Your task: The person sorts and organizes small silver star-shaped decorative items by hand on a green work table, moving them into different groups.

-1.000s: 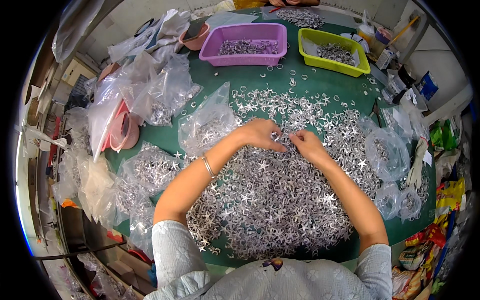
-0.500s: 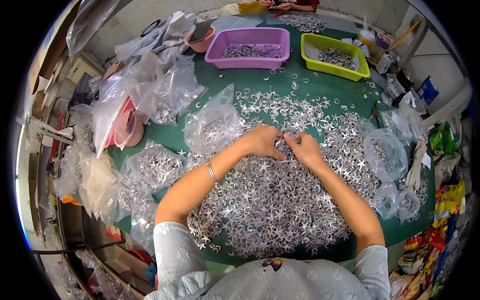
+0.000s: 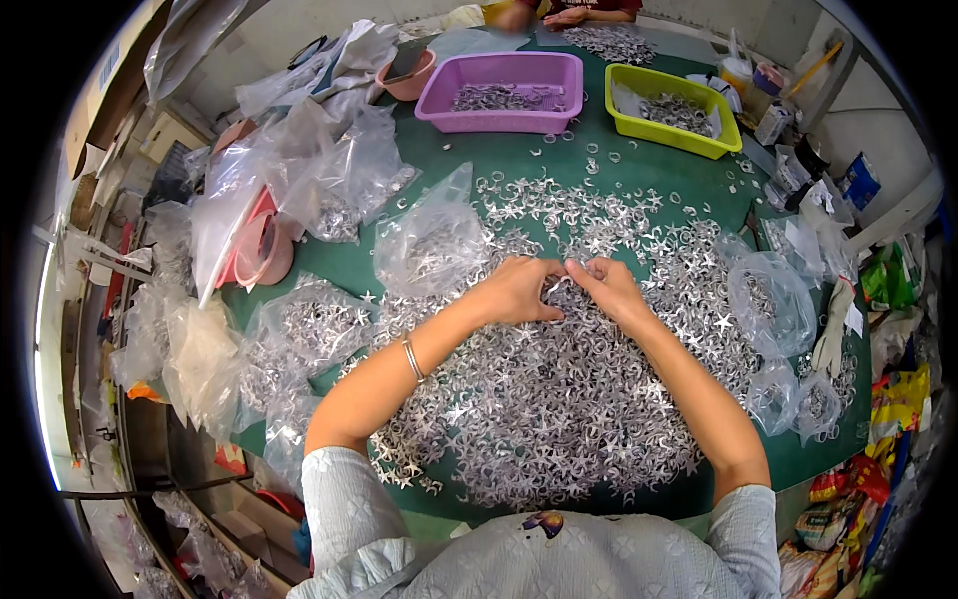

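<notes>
Right hand (image 3: 611, 291) has drawn nearer left hand (image 3: 512, 292) over silver pieces (image 3: 559, 399), both curled, grip unclear

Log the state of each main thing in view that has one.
Left hand: curled, grip unclear
Right hand: fingers bent, grip unclear
Silver pieces: loose, heaped
Purple basket: upright, partly filled
Yellow-green basket: upright, partly filled
Clear bag near left hand: pieces inside
Bracelet: worn
</notes>
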### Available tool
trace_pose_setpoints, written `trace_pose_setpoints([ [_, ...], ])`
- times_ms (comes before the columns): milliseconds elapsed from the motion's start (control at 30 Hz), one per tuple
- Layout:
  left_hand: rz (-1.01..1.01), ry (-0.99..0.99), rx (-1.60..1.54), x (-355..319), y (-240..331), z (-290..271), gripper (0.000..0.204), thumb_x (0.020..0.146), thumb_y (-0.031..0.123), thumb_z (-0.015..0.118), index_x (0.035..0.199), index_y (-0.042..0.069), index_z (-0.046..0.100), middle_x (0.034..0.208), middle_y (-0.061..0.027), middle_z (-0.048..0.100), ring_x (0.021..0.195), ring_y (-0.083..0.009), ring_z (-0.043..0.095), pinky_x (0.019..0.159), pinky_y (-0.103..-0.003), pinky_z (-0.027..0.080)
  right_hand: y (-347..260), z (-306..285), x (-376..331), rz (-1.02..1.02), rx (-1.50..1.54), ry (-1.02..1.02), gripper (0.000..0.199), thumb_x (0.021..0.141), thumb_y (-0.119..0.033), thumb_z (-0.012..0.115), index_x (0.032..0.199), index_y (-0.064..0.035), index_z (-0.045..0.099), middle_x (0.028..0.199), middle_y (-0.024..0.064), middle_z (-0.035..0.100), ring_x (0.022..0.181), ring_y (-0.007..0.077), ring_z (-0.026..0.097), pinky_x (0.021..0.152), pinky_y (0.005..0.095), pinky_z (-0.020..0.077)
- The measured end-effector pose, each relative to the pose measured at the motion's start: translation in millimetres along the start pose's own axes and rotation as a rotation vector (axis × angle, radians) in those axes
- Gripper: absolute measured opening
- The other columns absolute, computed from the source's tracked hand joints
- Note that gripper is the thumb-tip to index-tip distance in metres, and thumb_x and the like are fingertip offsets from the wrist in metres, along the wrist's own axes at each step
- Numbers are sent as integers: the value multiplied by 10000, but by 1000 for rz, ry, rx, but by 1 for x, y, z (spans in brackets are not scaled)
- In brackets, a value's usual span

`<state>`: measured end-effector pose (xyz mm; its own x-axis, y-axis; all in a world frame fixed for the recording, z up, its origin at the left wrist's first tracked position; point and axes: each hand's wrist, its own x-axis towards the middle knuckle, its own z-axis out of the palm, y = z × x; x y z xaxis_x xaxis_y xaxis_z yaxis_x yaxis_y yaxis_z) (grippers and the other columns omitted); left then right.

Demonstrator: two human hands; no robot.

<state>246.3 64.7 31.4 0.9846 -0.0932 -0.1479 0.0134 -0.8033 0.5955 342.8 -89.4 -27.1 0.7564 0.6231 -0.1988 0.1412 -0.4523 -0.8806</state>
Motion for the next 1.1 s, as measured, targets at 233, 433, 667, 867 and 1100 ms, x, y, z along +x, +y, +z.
trace_pose_setpoints([
  [233, 24, 69, -58, -19, 6, 8, 553, 625, 219, 744, 1098, 21, 535, 937, -155, 622, 861, -293, 602, 783, -354, 465, 9, 7, 1, -41, 168, -95, 516, 788, -495, 585, 688, 12, 578, 591, 23, 500, 567, 95, 425, 494, 286, 342],
  [433, -78, 53, -171, -41, 21, 7, 579, 643, 195, 743, 1144, 39, 500, 1063, -178, 568, 935, -284, 569, 829, -353, 446, -11, 6, -14, 2, 284, -205, 508, 799, -491, 575, 751, 15, 602, 636, 7, 510, 586, 90, 421, 507, 280, 347],
  [667, 58, 208, -296, -67, 19, 33, 598, 699, 100, 700, 1221, 43, 415, 1160, -143, 493, 1096, -255, 473, 940, -336, 364, -9, 16, -29, -181, 116, -69, 524, 789, -471, 585, 805, 53, 594, 692, 111, 597, 629, 168, 534, 563, 325, 410],
  [867, 66, 311, -307, -85, 36, 43, 573, 693, 36, 667, 1208, 46, 416, 1093, -137, 475, 1061, -271, 458, 945, -350, 333, -28, 12, -55, -272, 95, -9, 523, 777, -462, 595, 835, 58, 593, 720, 159, 616, 646, 221, 582, 585, 345, 434],
  [1100, 151, 438, -378, -105, 47, 66, 555, 647, -106, 572, 1166, 33, 431, 1114, -132, 449, 1082, -279, 429, 963, -348, 310, -29, 25, -95, -432, 118, 253, 335, 760, -313, 663, 815, 7, 580, 662, 117, 589, 579, 178, 555, 534, 311, 412],
])
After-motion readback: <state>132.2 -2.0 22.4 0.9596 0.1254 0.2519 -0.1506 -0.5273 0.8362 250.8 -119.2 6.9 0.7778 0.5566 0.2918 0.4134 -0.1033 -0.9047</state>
